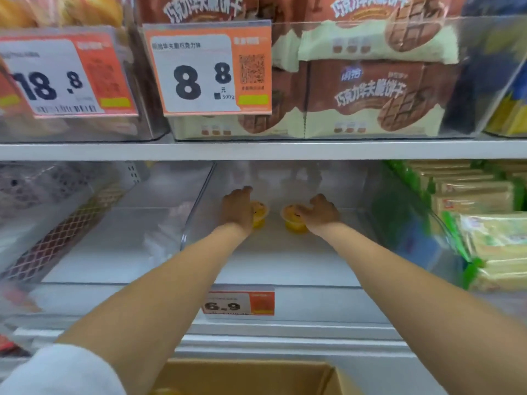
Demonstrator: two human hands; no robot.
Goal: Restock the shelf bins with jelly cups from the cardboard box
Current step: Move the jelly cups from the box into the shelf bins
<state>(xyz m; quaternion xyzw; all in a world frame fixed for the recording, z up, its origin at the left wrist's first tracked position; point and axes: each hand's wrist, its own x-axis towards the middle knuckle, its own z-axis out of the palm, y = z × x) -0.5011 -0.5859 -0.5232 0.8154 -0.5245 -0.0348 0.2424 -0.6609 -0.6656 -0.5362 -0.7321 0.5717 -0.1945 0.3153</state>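
Head camera, and both arms are deep in the clear bin [199, 198] on the lower shelf! Left hand [238, 208] curls its fingers over the left jelly cup [261, 215], right hand [320, 213] grips the right jelly cup [293, 223] from above. The 2 yellow cups sit near each other, apart, low at the bin floor. Cardboard box [248, 374] sits open below the 6.9 price tag [239, 303].
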